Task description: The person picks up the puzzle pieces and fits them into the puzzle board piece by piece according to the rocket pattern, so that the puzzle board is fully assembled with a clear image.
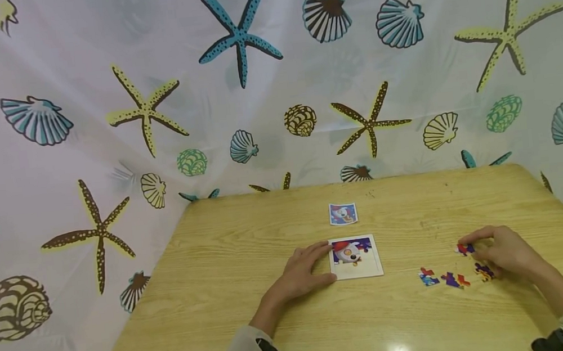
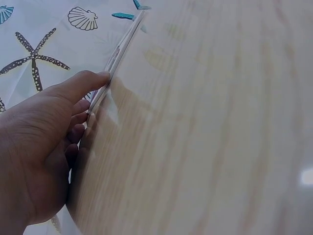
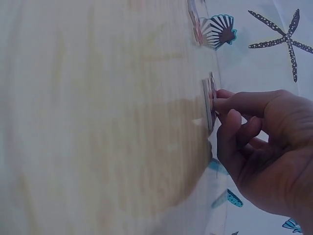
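Observation:
A square white-framed puzzle board (image 1: 357, 271), partly filled with a picture of a white animal in a red cap, lies flat on the table. My left hand (image 1: 301, 272) rests at its left edge, index fingertip by the far corner and thumb by the near one. To the right, the index fingertip of my right hand (image 1: 510, 252) touches a red and purple puzzle piece (image 1: 467, 250). Its thumb side is near a purple and yellow piece (image 1: 484, 272). In the right wrist view the right hand (image 3: 264, 132) has its fingertips at thin pieces (image 3: 209, 103) seen edge-on.
More loose pieces lie between board and right hand: a blue and red one (image 1: 428, 276) and a purple and red group (image 1: 455, 279). A small picture card (image 1: 343, 213) lies beyond the board. The wooden table (image 1: 245, 224) ends at a shell-patterned curtain (image 1: 274, 102).

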### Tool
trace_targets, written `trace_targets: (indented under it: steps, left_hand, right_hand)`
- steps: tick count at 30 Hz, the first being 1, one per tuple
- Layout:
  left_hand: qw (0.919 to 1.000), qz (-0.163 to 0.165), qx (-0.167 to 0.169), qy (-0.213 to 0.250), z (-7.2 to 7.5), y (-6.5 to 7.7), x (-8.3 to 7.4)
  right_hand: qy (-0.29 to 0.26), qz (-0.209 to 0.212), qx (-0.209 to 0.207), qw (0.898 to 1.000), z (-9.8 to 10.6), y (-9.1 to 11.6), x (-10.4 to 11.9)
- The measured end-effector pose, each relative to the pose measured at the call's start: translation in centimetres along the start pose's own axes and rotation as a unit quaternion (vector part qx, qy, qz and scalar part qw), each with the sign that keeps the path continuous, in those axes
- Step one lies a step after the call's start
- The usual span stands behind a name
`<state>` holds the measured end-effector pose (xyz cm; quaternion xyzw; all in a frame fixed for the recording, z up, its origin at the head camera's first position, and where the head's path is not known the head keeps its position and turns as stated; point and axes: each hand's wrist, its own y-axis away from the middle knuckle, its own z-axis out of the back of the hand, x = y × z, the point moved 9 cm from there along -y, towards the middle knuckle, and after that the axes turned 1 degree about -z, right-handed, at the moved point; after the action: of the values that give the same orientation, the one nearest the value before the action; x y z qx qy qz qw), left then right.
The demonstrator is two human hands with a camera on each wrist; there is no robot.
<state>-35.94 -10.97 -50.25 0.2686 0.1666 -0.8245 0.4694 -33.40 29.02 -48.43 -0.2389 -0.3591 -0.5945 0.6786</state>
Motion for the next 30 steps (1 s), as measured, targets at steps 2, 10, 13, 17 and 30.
trace_targets:
  steps: [2, 10, 13, 17, 30]
  left_hand:
    - [1.0000, -0.001, 0.000, 0.002, 0.0, 0.1, 0.0]
    - [1.0000, -0.008, 0.000, 0.005, -0.1, 0.1, 0.2]
    - [1.0000, -0.008, 0.000, 0.005, -0.1, 0.1, 0.3]
    - [1.0000, -0.007, 0.001, -0.001, -0.1, 0.0, 0.5]
    - [1.0000, -0.001, -0.001, 0.003, -0.1, 0.1, 0.4]
  right_hand:
    - [0.008, 0.002, -0.003, 1.000, -0.1, -0.1, 0.1]
    - [0.005, -0.013, -0.004, 1.000, -0.3, -0.3, 0.1]
    - [-0.005, -0.018, -0.003, 1.000, -0.4, -0.1, 0.2]
    - [-0.022, -0.020, -0.002, 1.000, -0.4, 0.0, 0.6]
    - [-0.050, 0.010, 0.000, 0.999, -0.8, -0.2, 2.2]
